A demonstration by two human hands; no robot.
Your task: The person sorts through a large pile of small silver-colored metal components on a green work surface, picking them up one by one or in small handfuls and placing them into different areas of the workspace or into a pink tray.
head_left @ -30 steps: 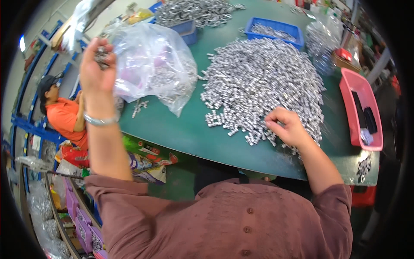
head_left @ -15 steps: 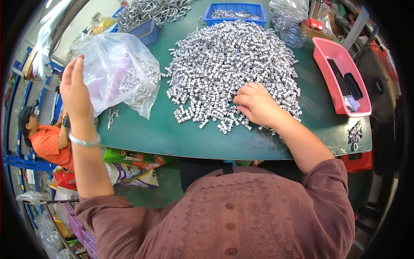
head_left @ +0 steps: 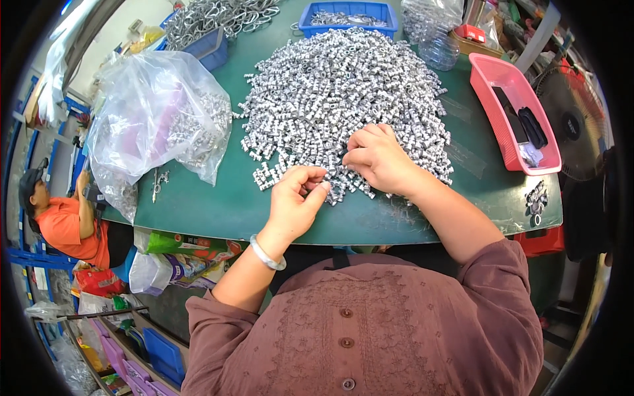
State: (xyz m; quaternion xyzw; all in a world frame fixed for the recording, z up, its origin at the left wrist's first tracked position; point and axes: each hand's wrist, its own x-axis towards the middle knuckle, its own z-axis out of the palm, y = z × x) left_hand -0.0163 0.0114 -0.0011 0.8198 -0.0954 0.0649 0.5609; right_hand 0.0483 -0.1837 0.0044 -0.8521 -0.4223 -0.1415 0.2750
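A large heap of small silvery metal pieces (head_left: 343,92) covers the middle of the green table (head_left: 198,211). My right hand (head_left: 380,158) is at the heap's near side, thumb and fingers closed together; whatever is between its fingertips is too small to make out. Just to its left, my left hand (head_left: 296,201) hovers at the heap's near edge, fingers half bent. Its thumb stands apart from the fingertips, and nothing shows between them. A clear plastic bag (head_left: 148,112) with more small metal pieces inside stands on the table left of the heap.
Behind the heap are a blue tray (head_left: 350,30) of metal parts, metal loops (head_left: 218,23) and a blue bin (head_left: 208,49). A pink basket (head_left: 515,119) with dark items stands at right, near a few loose pieces (head_left: 536,201). Another person (head_left: 69,224) is at far left.
My left hand has come from beside the plastic bag, right and down to the heap's near edge. The right hand stays at the heap. The view has shifted slightly.
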